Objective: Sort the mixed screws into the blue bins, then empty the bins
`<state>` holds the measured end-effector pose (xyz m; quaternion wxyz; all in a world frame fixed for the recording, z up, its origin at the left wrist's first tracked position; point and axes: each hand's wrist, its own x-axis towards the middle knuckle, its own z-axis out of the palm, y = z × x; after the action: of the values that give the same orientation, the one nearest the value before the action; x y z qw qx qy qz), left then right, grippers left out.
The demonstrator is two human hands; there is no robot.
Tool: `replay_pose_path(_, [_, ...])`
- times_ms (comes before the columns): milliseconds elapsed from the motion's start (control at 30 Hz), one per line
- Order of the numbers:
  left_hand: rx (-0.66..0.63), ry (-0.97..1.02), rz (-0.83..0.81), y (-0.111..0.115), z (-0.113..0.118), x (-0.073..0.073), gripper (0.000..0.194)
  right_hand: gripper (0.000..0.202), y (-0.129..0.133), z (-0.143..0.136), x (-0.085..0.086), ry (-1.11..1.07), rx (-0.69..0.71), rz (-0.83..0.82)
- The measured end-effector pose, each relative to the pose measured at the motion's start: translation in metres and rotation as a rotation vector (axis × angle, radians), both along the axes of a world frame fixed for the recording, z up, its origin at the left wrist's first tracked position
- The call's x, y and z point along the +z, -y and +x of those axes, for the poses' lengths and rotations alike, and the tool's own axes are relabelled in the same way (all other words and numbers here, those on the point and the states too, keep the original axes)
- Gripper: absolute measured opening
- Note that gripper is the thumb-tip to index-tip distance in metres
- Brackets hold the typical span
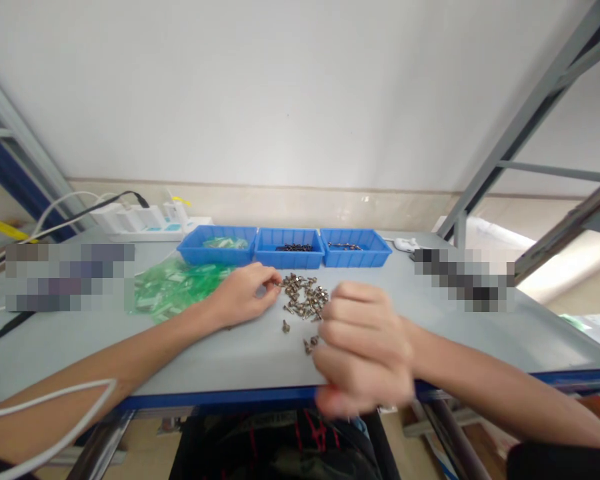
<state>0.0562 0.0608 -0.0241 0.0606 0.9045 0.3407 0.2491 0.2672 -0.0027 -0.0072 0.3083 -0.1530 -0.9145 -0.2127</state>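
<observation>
A loose pile of small metal screws (305, 298) lies on the grey table. At the pile's left edge my left hand (245, 292) pinches with thumb and fingers, and a small screw shows at the fingertips. Closer to me, my right hand (363, 347) is curled into a fist above the table's front edge, slightly blurred; whatever it may hold is hidden. A single screw (286, 327) lies apart, and a few more screws (310, 344) rest just left of the fist. Green plastic bags with pale pieces (175, 288) lie behind my left forearm.
Behind the pile stand three blue bins: the left bin (193, 252) holds green-wrapped pieces, the middle bin (289, 260) dark screws, the right bin (360, 259) some screws. A power strip (150, 235) with cables is at back left. A white cable (80, 427) crosses my left forearm.
</observation>
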Motion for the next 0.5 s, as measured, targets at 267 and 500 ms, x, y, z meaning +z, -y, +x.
replay_pose_path(267, [0.016, 0.005, -0.026, 0.004, 0.002, 0.002, 0.012, 0.019, -0.04, -0.006, -0.018, -0.06, -0.114, -0.284])
replay_pose_path(500, [-0.009, -0.022, -0.042, 0.005, 0.003, 0.002, 0.015, 0.012, -0.036, -0.009, -0.025, -0.071, -0.158, -0.357])
